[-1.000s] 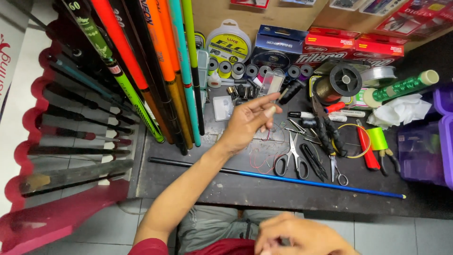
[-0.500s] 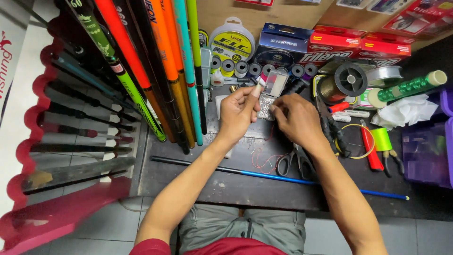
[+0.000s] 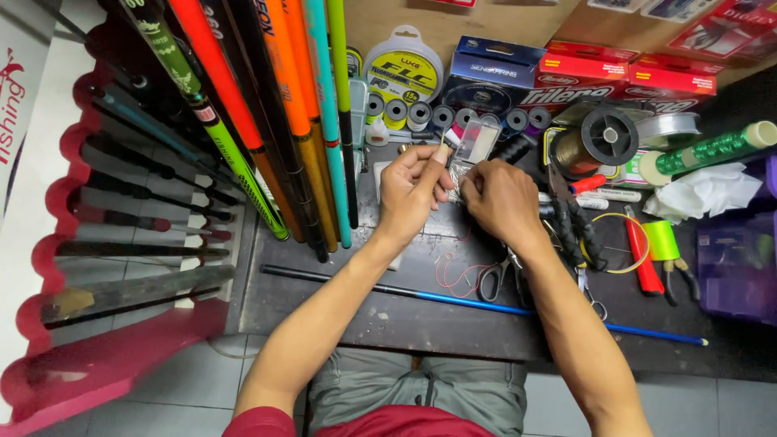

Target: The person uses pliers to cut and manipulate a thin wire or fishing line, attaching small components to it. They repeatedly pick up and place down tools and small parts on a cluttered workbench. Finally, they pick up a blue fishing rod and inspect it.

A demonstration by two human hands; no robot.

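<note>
Nearby, scissors [image 3: 491, 281], blue rod [image 3: 486, 306], spools [image 3: 453, 118].

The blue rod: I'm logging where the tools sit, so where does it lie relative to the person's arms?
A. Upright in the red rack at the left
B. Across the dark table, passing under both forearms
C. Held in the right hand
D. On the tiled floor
B: the thin blue rod lies flat across the dark table, running beneath both forearms, while the left hand and right hand work above it.
</note>
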